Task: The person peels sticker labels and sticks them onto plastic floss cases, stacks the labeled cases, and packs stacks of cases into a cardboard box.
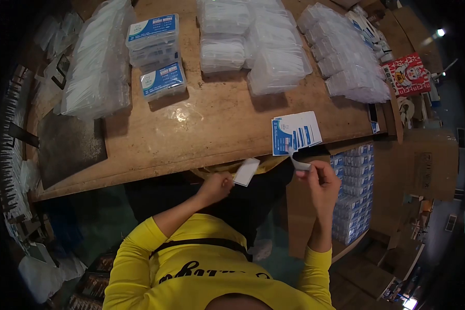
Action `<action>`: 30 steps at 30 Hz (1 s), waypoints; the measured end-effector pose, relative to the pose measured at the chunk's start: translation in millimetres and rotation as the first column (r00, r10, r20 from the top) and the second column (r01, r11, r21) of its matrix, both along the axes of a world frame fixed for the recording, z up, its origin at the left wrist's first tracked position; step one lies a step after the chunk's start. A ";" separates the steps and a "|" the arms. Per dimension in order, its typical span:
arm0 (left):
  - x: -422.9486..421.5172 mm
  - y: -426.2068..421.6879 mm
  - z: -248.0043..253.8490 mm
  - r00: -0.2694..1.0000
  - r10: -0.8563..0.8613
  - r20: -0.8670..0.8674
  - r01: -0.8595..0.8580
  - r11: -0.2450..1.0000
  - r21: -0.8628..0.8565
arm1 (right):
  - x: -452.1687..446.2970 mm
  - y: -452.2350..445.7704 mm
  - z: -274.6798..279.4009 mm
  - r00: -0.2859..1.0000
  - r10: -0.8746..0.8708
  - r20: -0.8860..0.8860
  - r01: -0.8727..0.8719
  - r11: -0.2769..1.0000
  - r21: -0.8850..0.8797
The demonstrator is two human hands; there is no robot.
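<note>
My left hand (215, 189) is closed on a small white card (247, 172), held out over my lap just below the table edge. I cannot tell whether it is one card or a thin stack. To the right, my right hand (323, 184) pinches a curled white paper slip (300, 164) between thumb and fingers. The slip's upper end comes close to a fanned stack of blue-and-white printed cards (296, 133) lying at the table's front edge. Whether slip and stack touch is unclear.
Clear plastic boxes stand in rows on the wooden table (201, 121), with labelled boxes (163, 82) among them. A dark flat plate (71, 147) lies at the left corner. Packed blue-and-white boxes (352, 199) fill a carton below right. A red printed packet (408, 75) sits at far right.
</note>
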State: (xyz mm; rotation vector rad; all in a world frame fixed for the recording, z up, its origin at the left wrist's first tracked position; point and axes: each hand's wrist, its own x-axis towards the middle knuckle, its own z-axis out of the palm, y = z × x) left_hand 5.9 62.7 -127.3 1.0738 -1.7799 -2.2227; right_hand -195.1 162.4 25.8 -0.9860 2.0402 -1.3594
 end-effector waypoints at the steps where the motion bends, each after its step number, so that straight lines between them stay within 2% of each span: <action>1: -3.0 -3.8 -18.7 0.995 0.001 0.096 -0.033 0.942 0.334 | -3.2 0.7 -0.9 1.000 -0.017 -0.009 0.016 0.997 -0.072; 2: -5.7 -7.2 -34.3 0.983 0.109 0.145 -0.164 0.877 0.452 | -1.5 -2.1 4.0 1.000 0.018 0.015 -0.016 0.992 -0.121; 4: -13.6 -16.2 -51.3 0.923 0.274 0.269 -0.384 0.667 0.638 | 8.4 -7.6 11.8 0.998 0.061 -0.013 -0.062 0.996 -0.058; 5: -15.6 -15.4 -53.0 0.893 0.397 0.210 -0.431 0.629 0.647 | 11.8 -8.5 15.2 0.997 0.069 -0.039 -0.070 0.997 -0.025; 6: -17.9 -16.6 -48.9 0.924 0.340 0.174 -0.367 0.663 0.653 | 12.5 -9.9 12.4 0.995 0.098 -0.013 -0.099 0.994 -0.043; 8: -19.3 -20.4 -28.4 0.968 0.225 0.107 -0.239 0.717 0.655 | 11.8 -14.1 7.8 0.979 0.158 -0.130 -0.167 0.984 -0.064; 9: -15.8 -15.3 -14.7 0.999 0.053 0.008 -0.049 0.835 0.548 | 10.4 -17.4 3.8 0.940 0.183 -0.287 -0.222 0.969 -0.112; 10: -9.6 -13.6 4.0 0.990 -0.125 -0.060 0.139 0.901 0.412 | 13.0 -18.3 4.9 0.973 0.162 -0.162 -0.183 0.976 -0.122; 12: -0.6 -23.6 82.5 0.889 -0.384 -0.249 0.449 0.837 0.313 | 19.9 -19.6 7.4 0.985 0.132 0.109 -0.117 0.985 -0.130; 13: 3.3 -38.5 120.7 0.855 -0.454 -0.251 0.454 0.889 -0.061 | 19.9 -21.0 8.7 0.981 0.117 0.151 -0.096 0.986 -0.139; 14: 1.8 -57.7 147.7 0.826 -0.519 -0.220 0.397 0.813 -0.425 | 20.3 -21.9 9.6 0.975 0.105 0.197 -0.077 0.986 -0.147; 15: -2.7 -73.5 158.3 0.915 -0.337 -0.223 0.109 0.736 -0.668 | 21.5 -23.2 9.5 0.965 0.096 0.243 -0.059 0.986 -0.155; 16: -9.1 -90.5 164.8 0.948 -0.148 -0.282 -0.168 0.522 -0.837 | 23.2 -25.4 8.9 0.972 0.096 0.214 -0.065 0.987 -0.148; 18: -26.3 -130.9 173.8 0.972 0.110 -0.209 -0.223 0.144 -0.964 | 27.6 -32.0 7.5 0.967 0.106 0.232 -0.052 0.973 -0.226; 20: -42.5 -163.8 152.6 0.971 0.232 -0.062 -0.096 0.137 -0.986 | 31.4 -35.7 7.5 0.964 0.123 0.234 -0.059 0.963 -0.264; 23: -58.0 -180.9 136.1 0.944 0.325 -0.058 -0.092 0.090 -0.992 | 32.7 -34.9 10.0 0.964 0.145 0.222 -0.085 0.962 -0.258; 29: -59.3 -200.3 141.2 0.939 0.343 0.017 -0.055 0.201 -0.978 | 32.8 -36.9 9.4 0.961 0.154 0.230 -0.094 0.963 -0.251; 30: -57.1 -197.9 144.6 0.941 0.337 -0.018 -0.096 0.216 -0.972 | 33.8 -39.3 8.6 0.957 0.170 0.235 -0.100 0.954 -0.283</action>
